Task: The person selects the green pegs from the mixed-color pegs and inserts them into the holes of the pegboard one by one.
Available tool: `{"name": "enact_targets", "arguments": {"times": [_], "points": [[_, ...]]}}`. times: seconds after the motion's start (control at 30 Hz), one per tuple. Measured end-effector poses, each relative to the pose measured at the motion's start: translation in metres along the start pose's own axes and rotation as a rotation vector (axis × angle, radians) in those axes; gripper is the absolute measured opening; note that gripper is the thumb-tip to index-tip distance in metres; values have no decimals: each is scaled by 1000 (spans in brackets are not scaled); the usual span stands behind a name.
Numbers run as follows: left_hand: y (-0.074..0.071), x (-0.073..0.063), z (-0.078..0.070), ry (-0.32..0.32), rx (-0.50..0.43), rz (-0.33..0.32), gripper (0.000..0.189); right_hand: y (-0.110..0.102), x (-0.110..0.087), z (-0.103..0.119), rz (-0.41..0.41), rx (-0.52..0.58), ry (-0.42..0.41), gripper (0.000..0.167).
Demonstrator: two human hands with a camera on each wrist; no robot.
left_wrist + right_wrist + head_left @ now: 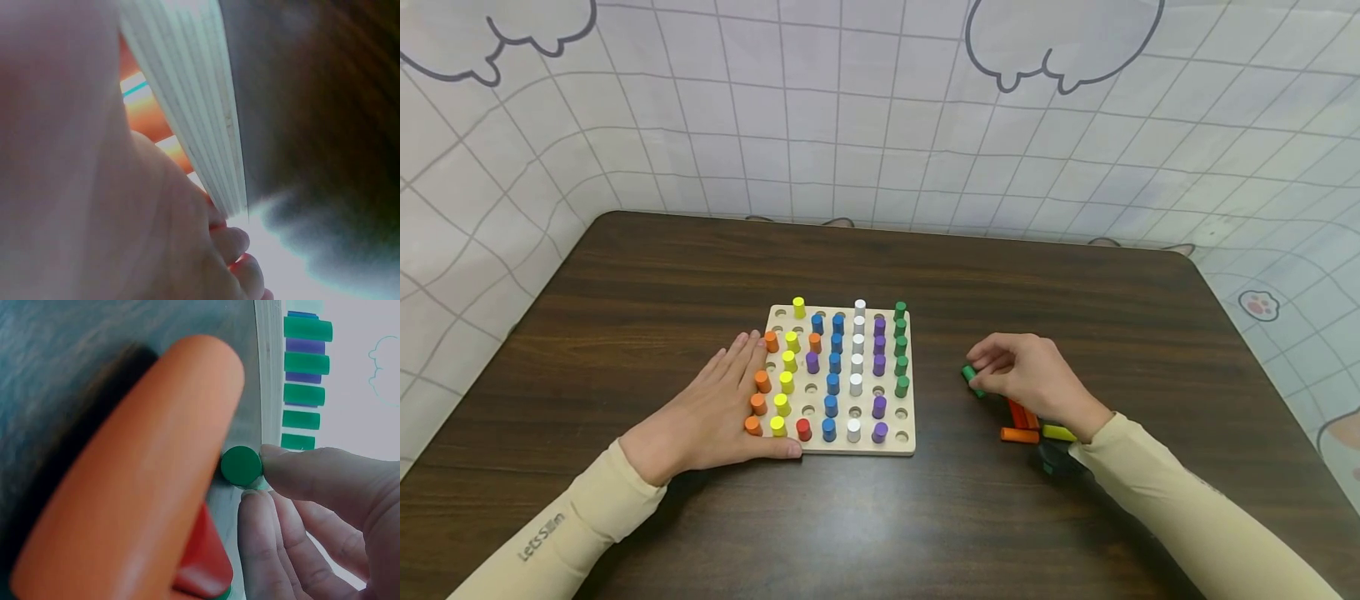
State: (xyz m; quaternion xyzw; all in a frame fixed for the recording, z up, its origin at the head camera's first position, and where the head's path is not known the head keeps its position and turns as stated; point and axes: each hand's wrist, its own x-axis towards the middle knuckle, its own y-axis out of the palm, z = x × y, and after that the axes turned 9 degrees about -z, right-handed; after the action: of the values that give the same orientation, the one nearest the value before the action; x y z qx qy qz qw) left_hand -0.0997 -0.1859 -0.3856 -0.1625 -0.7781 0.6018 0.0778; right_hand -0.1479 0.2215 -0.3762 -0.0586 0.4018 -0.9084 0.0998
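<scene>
A square wooden pegboard (891, 429) carries columns of coloured pegs. Along its left side lies my left hand (718, 408), fingers straight against the edge and thumb at the front edge. The left wrist view shows the board's layered side (187, 94) close beside that hand. To the right of the board, my right hand (1026, 375) pinches a green peg (241, 465) between thumb and fingertips, low over the table. Nearest the right wrist camera is a loose orange peg (137, 462), with a red peg (206, 556) behind it.
Below the right hand lie more loose pegs, among them an orange one (1019, 435) and a yellow-green one (1058, 432). The dark wooden table (700, 267) reaches back to a white curtain (850, 108) with a grid pattern.
</scene>
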Motion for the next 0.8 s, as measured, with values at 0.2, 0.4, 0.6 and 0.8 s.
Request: {"name": "enact_targets", "arguments": {"times": [0.2,0.4,0.6,0.8], "points": [[-1,0,0,-5,0,4,139,2,1,4,23,-20,-13,20],[-1,0,0,0,3,-4,138,3,1,7,60,-42,-10,19],[-1,0,1,6,10,-4,138,4,2,10,91,-73,-7,20],[-2,-2,0,9,6,-8,138,4,2,13,110,-96,-6,22]]}}
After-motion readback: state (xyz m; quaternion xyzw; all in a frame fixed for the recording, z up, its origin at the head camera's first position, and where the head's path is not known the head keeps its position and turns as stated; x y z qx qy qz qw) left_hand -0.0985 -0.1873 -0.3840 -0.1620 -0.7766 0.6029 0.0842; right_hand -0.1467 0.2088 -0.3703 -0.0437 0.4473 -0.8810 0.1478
